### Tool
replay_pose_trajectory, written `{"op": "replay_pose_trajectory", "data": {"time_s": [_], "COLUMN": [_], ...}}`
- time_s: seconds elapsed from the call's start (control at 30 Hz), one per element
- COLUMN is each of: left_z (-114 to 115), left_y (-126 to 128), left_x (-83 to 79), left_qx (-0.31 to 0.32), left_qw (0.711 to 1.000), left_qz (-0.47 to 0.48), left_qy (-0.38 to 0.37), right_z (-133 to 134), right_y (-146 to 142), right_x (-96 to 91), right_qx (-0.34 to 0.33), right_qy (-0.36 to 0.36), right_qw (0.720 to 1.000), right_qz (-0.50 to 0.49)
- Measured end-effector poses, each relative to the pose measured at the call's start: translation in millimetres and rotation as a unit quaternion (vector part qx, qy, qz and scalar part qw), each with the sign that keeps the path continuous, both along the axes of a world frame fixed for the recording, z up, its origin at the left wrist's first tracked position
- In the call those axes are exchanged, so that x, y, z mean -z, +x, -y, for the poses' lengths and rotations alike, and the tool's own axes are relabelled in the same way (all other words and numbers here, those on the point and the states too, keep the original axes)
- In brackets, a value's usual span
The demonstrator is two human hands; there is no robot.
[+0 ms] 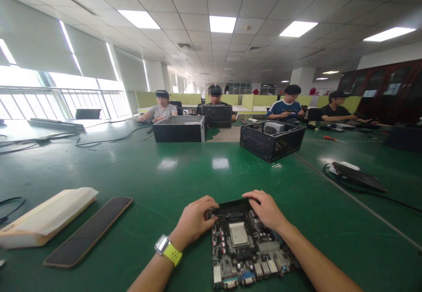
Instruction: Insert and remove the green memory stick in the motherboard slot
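Note:
A motherboard [260,261] lies on the green table close to me, its ports facing my side. A square silver processor [238,233] sits in its socket near the middle. My left hand [198,216] grips the far left corner, with the thumb on the near side of the corner and the fingers curled over the edge. On the far right edge, my right hand [266,209] has its fingers bent over the board's rim; its fingertips are partly hidden. A dark strip [232,204] runs along the far edge between both hands. A watch with a yellow-green strap [172,253] is on my left wrist.
To the left lie a phone [89,230] and a paper-wrapped packet [49,217]. Two computer cases [180,130] [272,140] stand farther back. A black device with cables [358,175] and a red screwdriver [330,138] lie right. Several people sit across the table.

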State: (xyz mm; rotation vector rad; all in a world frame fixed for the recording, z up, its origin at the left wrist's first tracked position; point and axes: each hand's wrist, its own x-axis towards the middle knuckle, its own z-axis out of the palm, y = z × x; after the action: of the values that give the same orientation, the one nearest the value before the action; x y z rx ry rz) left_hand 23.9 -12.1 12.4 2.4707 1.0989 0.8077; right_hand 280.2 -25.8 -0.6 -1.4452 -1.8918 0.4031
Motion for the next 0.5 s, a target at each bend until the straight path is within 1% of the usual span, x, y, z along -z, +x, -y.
{"op": "replay_pose_trajectory", "data": {"time_s": [0.3,0.5], "left_z": [0.9,2.3], "left_y": [-0.1,-0.5], "left_x": [-0.7,0.0], "left_qx": [-0.021,-0.02], "left_qw": [0.999,0.999], "left_qz": [-0.032,-0.035], "left_qy": [0.005,0.002], "right_z": [1.4,-0.2], "right_y": [-4.3,-3.3], "right_x": [2.4,5.7], "right_qx": [-0.016,-0.018], "right_qy": [0.028,0.008], "right_qw": [0.999,1.0], "right_qz": [-0.022,-0.018]}}
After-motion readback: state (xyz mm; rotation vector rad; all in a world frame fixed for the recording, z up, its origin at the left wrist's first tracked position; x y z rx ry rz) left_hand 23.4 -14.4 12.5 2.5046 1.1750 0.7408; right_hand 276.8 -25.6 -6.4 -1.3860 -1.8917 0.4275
